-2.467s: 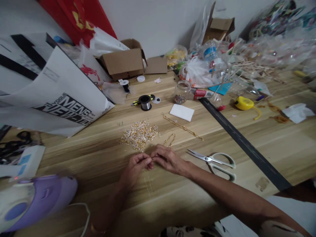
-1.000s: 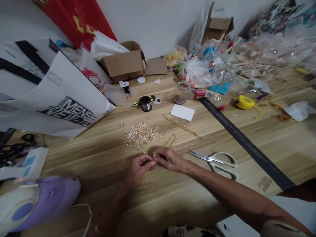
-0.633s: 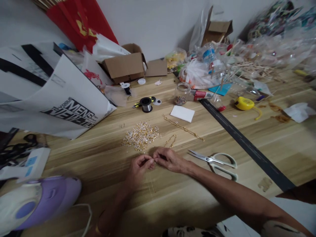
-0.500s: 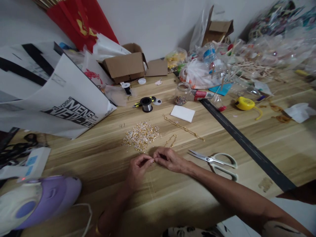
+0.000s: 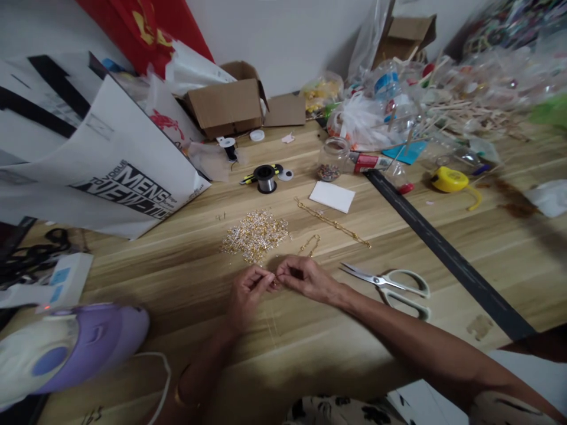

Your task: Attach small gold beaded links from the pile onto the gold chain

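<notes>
My left hand (image 5: pixel 248 290) and my right hand (image 5: pixel 305 277) meet fingertip to fingertip on the wooden table (image 5: pixel 465 236), pinching a tiny gold bead or link between them; it is too small to make out. A thin clear thread (image 5: pixel 271 321) trails from the fingers toward me. Just beyond the hands lies a heap of gold and clear beads (image 5: pixel 256 235). A short gold chain piece (image 5: pixel 310 244) and a longer gold chain (image 5: pixel 333 222) lie to the right of the heap. White-handled scissors (image 5: pixel 392 284) rest beside my right wrist.
A wire spool (image 5: pixel 265 177), white card (image 5: pixel 332 196), bead jar (image 5: pixel 330 160), long black ruler (image 5: pixel 447 254) and yellow tape measure (image 5: pixel 449 179) lie farther back. A printed paper bag (image 5: pixel 106 171), a cardboard box (image 5: pixel 225 106) and plastic clutter line the wall. A purple device (image 5: pixel 66 348) sits near left.
The hands stay pinched together at the same spot with small finger motions. The camera has tilted slightly, shifting the scene up and to the right.
</notes>
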Demonstrator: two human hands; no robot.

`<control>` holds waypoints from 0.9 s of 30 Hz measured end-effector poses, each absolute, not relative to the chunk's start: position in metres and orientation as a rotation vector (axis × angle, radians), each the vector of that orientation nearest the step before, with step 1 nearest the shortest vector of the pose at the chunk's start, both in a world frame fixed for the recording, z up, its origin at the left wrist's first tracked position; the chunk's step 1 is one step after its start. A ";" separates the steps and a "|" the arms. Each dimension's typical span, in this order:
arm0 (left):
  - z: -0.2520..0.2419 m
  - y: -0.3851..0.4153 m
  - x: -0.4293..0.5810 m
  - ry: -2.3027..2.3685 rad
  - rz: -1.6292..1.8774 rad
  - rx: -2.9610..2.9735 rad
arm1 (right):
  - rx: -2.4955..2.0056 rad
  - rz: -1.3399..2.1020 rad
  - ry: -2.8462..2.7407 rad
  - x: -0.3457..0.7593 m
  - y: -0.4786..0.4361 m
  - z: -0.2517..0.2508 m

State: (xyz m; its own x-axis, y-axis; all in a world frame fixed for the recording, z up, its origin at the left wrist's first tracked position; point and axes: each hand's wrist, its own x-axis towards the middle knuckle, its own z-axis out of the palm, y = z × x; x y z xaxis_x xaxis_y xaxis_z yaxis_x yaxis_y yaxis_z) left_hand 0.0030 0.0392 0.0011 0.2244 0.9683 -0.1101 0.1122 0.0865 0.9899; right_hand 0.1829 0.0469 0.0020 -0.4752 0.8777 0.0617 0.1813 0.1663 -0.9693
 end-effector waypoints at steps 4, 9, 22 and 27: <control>0.002 0.040 0.004 1.139 0.917 1.304 | -1.015 1.334 -1.781 0.183 0.048 0.002; 0.001 0.040 0.005 1.140 0.936 1.303 | -1.019 1.287 -1.783 0.184 0.050 0.002; -0.006 0.039 0.005 1.202 1.009 1.284 | -1.069 1.274 -1.771 0.184 0.050 0.005; -0.006 0.040 0.005 1.247 1.019 1.288 | -1.065 1.246 -1.838 0.185 0.049 0.004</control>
State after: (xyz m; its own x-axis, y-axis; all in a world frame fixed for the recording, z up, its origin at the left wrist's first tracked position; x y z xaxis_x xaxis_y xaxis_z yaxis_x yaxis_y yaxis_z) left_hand 0.0054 0.0400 -0.0058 0.1023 0.9916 -0.0791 0.1207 0.0665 0.9905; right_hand 0.1852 0.0491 0.0035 -0.4461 0.8914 0.0797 0.2562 0.2125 -0.9430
